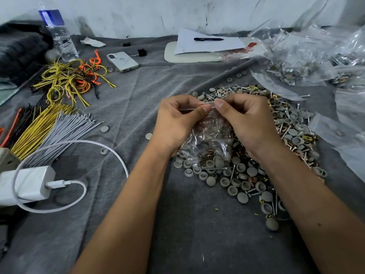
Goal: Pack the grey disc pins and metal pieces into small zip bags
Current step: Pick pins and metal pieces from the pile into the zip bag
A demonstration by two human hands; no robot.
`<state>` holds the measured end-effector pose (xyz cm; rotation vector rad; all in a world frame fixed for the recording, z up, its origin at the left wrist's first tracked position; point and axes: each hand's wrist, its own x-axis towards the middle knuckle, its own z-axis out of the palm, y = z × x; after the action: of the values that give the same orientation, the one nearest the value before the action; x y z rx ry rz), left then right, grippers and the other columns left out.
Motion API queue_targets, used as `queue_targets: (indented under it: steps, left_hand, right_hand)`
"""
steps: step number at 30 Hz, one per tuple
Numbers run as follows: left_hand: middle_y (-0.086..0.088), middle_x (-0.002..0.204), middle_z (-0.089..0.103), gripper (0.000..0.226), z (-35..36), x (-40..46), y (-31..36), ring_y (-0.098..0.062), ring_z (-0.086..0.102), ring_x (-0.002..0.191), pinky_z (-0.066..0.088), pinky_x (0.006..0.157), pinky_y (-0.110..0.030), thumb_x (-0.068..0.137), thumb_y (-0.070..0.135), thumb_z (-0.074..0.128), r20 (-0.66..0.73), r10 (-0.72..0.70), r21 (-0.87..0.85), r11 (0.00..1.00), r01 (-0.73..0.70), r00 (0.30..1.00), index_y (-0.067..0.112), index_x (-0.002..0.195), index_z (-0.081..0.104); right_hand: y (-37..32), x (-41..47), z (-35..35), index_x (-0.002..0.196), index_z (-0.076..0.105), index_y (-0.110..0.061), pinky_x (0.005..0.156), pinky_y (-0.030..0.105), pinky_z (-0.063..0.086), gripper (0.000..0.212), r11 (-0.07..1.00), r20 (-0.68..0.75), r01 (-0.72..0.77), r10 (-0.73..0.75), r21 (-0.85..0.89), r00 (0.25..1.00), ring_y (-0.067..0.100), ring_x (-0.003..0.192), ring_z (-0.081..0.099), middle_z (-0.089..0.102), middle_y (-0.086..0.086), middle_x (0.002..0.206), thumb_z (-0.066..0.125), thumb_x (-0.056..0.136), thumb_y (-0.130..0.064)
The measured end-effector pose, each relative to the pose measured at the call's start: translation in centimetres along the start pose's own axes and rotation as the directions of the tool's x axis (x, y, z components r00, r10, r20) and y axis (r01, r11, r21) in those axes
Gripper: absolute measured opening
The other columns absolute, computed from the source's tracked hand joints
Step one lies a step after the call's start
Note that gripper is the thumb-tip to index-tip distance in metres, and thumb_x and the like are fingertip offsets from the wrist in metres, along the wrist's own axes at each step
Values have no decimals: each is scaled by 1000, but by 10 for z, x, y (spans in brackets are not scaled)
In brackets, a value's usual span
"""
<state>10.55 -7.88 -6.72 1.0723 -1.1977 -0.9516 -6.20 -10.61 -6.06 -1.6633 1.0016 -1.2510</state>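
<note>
A small clear zip bag point(209, 141) hangs between both hands above the pile, with grey discs and metal pieces inside it. My left hand point(177, 119) pinches the bag's top strip at the left. My right hand point(245, 119) pinches the same strip at the right, thumb against forefinger. Under and to the right of the bag spreads a big heap of grey disc pins, screws and brass-coloured metal pieces point(276, 147) on the grey cloth point(138, 91).
Filled and empty clear bags point(308, 62) lie at the back right. Bundles of yellow, orange, black and grey wires point(59, 107) cover the left. A white charger with cable point(29, 184), a phone point(122, 61), a water bottle point(59, 34) and paper with a pen point(207, 41) are also here.
</note>
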Motion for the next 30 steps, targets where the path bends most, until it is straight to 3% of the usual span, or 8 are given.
queue_targets:
  steps: [5,10,17,19,21,23,26,30]
  left_hand:
    - [-13,84,78,1,-1,-1,-2,-24,72,74,62,69,-35,89,6,77,54,-36,-27,999,38,998,7,90,77]
    - [-14,70,73,8,-1,-1,-3,-16,66,56,53,52,-23,89,2,76,29,2,25,1000,-2,1000,-3,84,72]
    - [-10,74,75,9,-1,1,-4,-14,67,55,53,50,-24,88,9,79,-38,-52,-41,998,51,998,1,90,75]
    - [-14,75,75,7,-3,2,-5,-23,65,59,55,63,-33,86,9,79,-68,-110,-152,983,99,992,3,87,76]
    - [-15,74,74,5,-4,4,-6,-26,62,66,48,75,-45,86,5,78,-87,-147,-208,970,126,985,6,82,77]
    - [-14,72,73,9,-4,4,-5,-25,64,61,52,69,-38,88,1,76,-96,-148,-196,972,127,984,5,80,76]
    - [-13,69,73,6,-5,4,-4,-15,66,52,50,46,-21,88,-1,75,-89,-133,-182,976,116,987,1,84,72]
    - [-13,75,75,4,-4,2,-2,-15,63,55,48,51,-26,90,5,75,-83,-172,-197,968,153,982,2,91,77]
  right_hand:
    - [1,2,-3,82,79,-24,57,19,53,12,1000,11,7,-7,-3,1000,8,60,68,76,1,73,76,93,-20]
    - [3,2,-2,81,78,-25,53,16,49,13,999,32,34,-33,-20,999,8,53,63,73,1,66,77,92,-18]
    - [6,3,-2,83,78,-25,57,20,54,10,997,-61,6,-10,-72,998,8,61,70,76,-5,72,76,93,-23]
    - [7,4,-4,83,77,-22,57,20,52,10,997,-102,-6,-2,-75,995,8,60,67,75,-4,71,75,93,-23]
    - [7,4,-5,85,78,-20,56,18,51,10,999,-120,-9,3,-54,993,6,59,66,75,-2,71,75,94,-23]
    - [6,3,-4,84,78,-18,55,16,49,10,998,-127,5,-12,-58,992,4,58,65,74,-5,70,75,94,-21]
    - [5,3,-3,80,76,-20,55,15,48,14,997,-124,22,-30,-68,992,3,56,64,73,-8,67,74,94,-19]
    - [5,3,-5,78,75,-23,56,19,51,16,999,-160,11,-16,-31,987,7,57,65,73,-4,66,74,95,-21]
